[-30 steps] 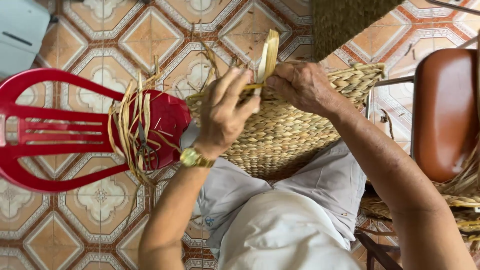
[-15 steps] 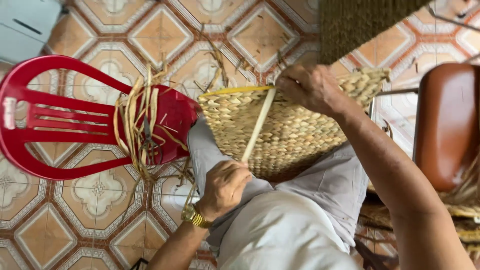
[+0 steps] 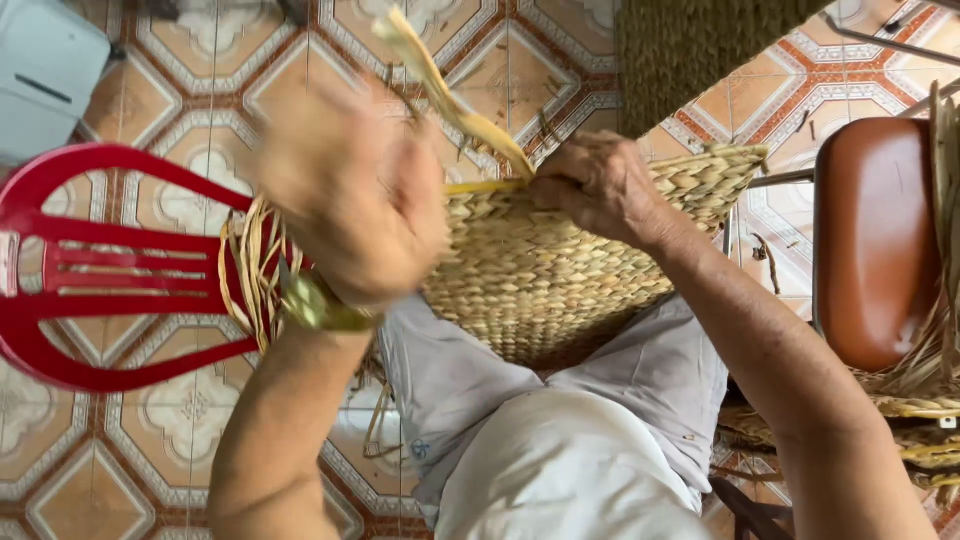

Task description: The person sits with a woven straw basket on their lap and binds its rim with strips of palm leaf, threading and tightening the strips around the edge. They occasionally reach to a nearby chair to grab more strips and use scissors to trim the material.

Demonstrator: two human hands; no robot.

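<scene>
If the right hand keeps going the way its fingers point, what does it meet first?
The right hand rests on the rim of the woven straw basket, fingers pointing left along it. First in line is probably the pale flat straw strand it pinches, then the blurred left hand; depth is unclear.

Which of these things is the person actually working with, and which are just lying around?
In use:
woven basket
straw strip
left hand
right hand

Lying about:
red plastic chair
loose straw bundle
brown seat
</scene>
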